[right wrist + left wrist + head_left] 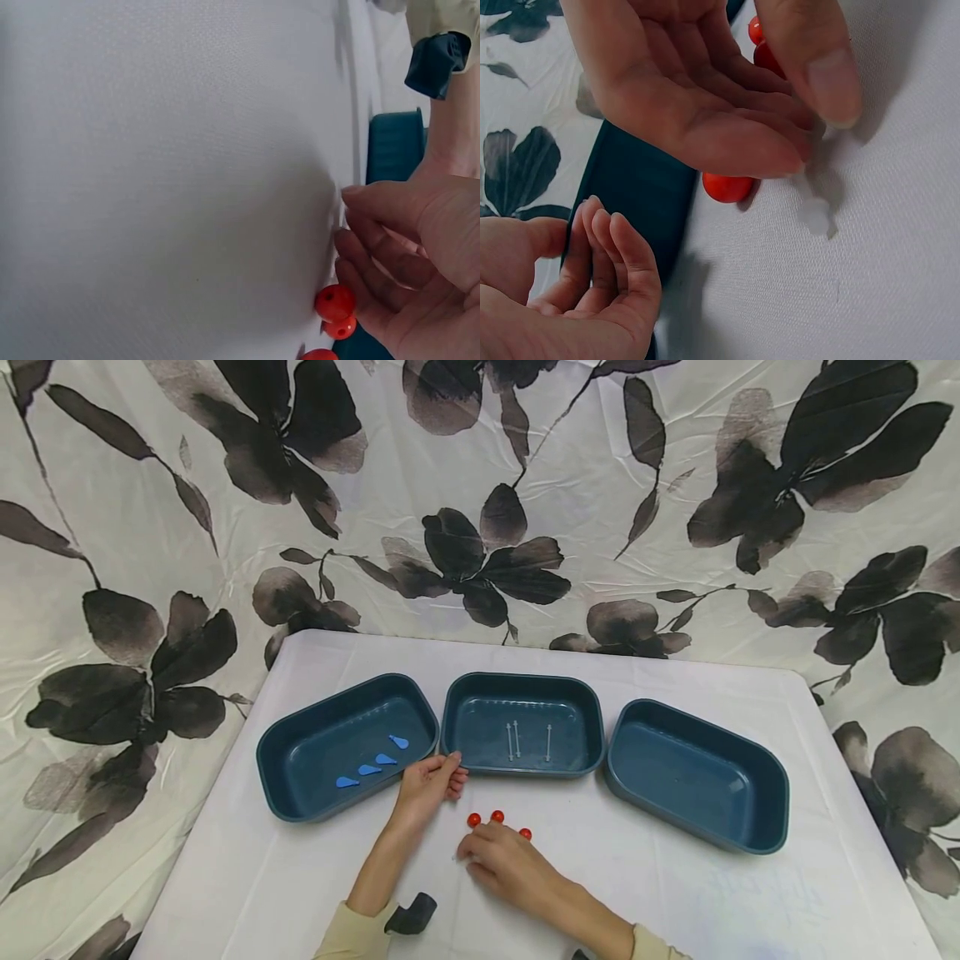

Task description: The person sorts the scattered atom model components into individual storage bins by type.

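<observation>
My left hand [427, 785] holds the near left corner of the middle blue-green tray [525, 772], thumb over the rim and fingers outside its wall. Three thin translucent rods [548, 743] with widened ends lie in that tray. Low over the white table, my right hand [510, 864] has its thumb and fingertips apart. Right below these fingertips is a small translucent piece with a rounded end [815, 216]; its other end is hidden by a finger. Three red beads [474, 820] with holes [334, 303] lie beside the right hand, between it and the middle tray.
The left tray [281, 806] contains several blue drop-shaped pieces [386, 759]. A third tray [697, 777] stands angled at the right, with only its bare floor showing. Black bands [412, 914] are at the sleeve cuffs. Behind the table hangs a flower-patterned cloth [480, 568].
</observation>
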A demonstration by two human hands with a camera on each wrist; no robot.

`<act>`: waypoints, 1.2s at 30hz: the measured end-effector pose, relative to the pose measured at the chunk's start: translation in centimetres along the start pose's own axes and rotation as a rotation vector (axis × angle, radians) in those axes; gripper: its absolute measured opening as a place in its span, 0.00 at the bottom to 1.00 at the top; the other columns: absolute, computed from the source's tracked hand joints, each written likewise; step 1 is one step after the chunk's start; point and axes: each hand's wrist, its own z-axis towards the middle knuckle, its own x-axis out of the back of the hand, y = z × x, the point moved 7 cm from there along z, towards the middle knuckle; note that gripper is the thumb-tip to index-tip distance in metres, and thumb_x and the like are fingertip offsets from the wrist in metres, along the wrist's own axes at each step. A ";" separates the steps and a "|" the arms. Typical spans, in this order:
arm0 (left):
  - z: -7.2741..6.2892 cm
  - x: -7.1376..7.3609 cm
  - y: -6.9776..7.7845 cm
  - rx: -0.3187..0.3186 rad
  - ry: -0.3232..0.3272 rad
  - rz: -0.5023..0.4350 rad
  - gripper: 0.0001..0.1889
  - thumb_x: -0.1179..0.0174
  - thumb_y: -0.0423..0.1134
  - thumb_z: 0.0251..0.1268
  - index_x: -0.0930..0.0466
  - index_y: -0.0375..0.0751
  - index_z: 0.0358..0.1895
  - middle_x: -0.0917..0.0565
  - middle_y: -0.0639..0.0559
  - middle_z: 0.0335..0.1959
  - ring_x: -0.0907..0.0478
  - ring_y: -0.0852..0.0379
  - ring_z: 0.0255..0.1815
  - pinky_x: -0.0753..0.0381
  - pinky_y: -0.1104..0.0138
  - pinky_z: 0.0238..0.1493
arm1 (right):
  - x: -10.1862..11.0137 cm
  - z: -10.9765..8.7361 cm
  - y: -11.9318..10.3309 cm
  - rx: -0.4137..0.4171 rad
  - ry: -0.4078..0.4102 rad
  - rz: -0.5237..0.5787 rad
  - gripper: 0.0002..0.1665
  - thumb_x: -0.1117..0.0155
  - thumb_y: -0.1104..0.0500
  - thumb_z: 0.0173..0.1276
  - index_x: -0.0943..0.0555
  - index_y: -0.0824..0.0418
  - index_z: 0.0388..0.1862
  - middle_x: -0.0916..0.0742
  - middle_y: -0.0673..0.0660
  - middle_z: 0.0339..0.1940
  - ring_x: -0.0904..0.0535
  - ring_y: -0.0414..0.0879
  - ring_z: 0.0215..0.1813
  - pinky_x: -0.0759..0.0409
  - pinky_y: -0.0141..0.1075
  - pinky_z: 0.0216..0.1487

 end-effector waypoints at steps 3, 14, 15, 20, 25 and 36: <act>0.0 0.0 0.0 -0.001 -0.003 -0.003 0.19 0.41 0.43 0.78 0.15 0.26 0.39 0.15 0.49 0.28 0.21 0.59 0.28 0.19 0.73 0.32 | -0.1 0.0 0.0 0.002 -0.003 -0.006 0.09 0.28 0.67 0.66 0.14 0.58 0.44 0.14 0.50 0.41 0.19 0.40 0.46 0.21 0.31 0.53; 0.2 -0.2 0.1 -0.006 -0.014 -0.017 0.17 0.42 0.41 0.79 0.16 0.26 0.38 0.16 0.48 0.28 0.21 0.59 0.28 0.19 0.73 0.31 | 0.2 0.0 0.0 0.002 0.057 -0.083 0.12 0.27 0.68 0.65 0.15 0.58 0.47 0.14 0.51 0.45 0.19 0.44 0.50 0.20 0.36 0.56; 0.2 -0.2 0.1 -0.008 -0.015 -0.017 0.17 0.42 0.41 0.79 0.16 0.26 0.39 0.16 0.48 0.28 0.21 0.59 0.27 0.19 0.73 0.31 | 0.3 0.0 -0.1 0.008 0.073 -0.091 0.13 0.26 0.68 0.65 0.15 0.58 0.47 0.14 0.51 0.45 0.19 0.45 0.50 0.19 0.36 0.56; 0.1 -0.2 0.2 -0.015 -0.018 -0.020 0.18 0.42 0.41 0.79 0.16 0.25 0.39 0.16 0.48 0.28 0.22 0.59 0.27 0.19 0.73 0.30 | 0.4 0.2 -0.3 0.059 0.140 -0.125 0.15 0.25 0.69 0.62 0.16 0.58 0.46 0.15 0.51 0.42 0.20 0.44 0.45 0.20 0.33 0.51; -0.1 -0.3 0.3 -0.022 -0.019 -0.017 0.19 0.41 0.43 0.78 0.16 0.25 0.40 0.15 0.48 0.29 0.22 0.59 0.27 0.19 0.72 0.30 | 0.2 0.6 -0.7 0.093 0.141 -0.225 0.14 0.26 0.69 0.63 0.16 0.58 0.45 0.16 0.51 0.40 0.22 0.43 0.43 0.21 0.32 0.49; -0.2 -0.1 0.1 -0.005 -0.002 -0.022 0.18 0.40 0.43 0.78 0.16 0.26 0.39 0.15 0.47 0.28 0.22 0.59 0.27 0.19 0.71 0.31 | -0.7 1.6 -1.8 0.177 0.036 -0.480 0.09 0.26 0.66 0.63 0.14 0.55 0.40 0.17 0.49 0.35 0.24 0.42 0.40 0.23 0.31 0.46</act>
